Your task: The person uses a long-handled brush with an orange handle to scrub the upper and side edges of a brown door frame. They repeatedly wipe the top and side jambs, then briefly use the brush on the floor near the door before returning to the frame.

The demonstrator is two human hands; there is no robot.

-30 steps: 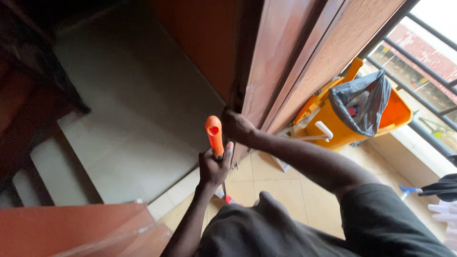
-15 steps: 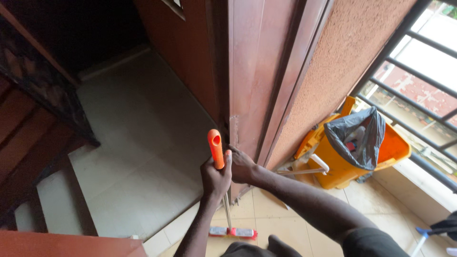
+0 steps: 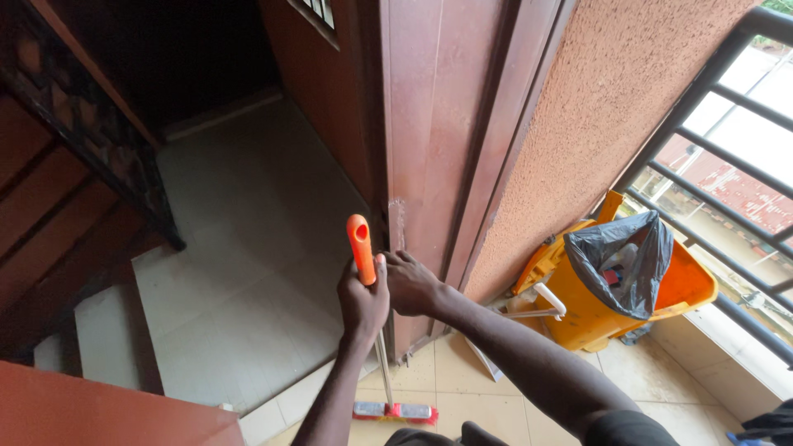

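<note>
My left hand (image 3: 362, 301) is closed around the orange grip (image 3: 360, 248) at the top of a long-handled floor brush. Its thin metal shaft (image 3: 382, 367) runs down to a red and white brush head (image 3: 395, 410) on the tiled floor. My right hand (image 3: 410, 283) sits just right of the left one, fingers curled, close against the grip and the edge of the brown door (image 3: 429, 124). Whether it holds anything is hidden.
An orange mop bucket (image 3: 686, 289) lined with a black bag (image 3: 619, 256) stands at the right, by a textured wall and a dark metal railing (image 3: 702, 173). Pale tiled steps (image 3: 239, 272) and a dark stair rail (image 3: 99, 140) lie to the left.
The view has tilted up and nearer the door. My right hand left the door edge and came down beside the left hand on the brush handle.
</note>
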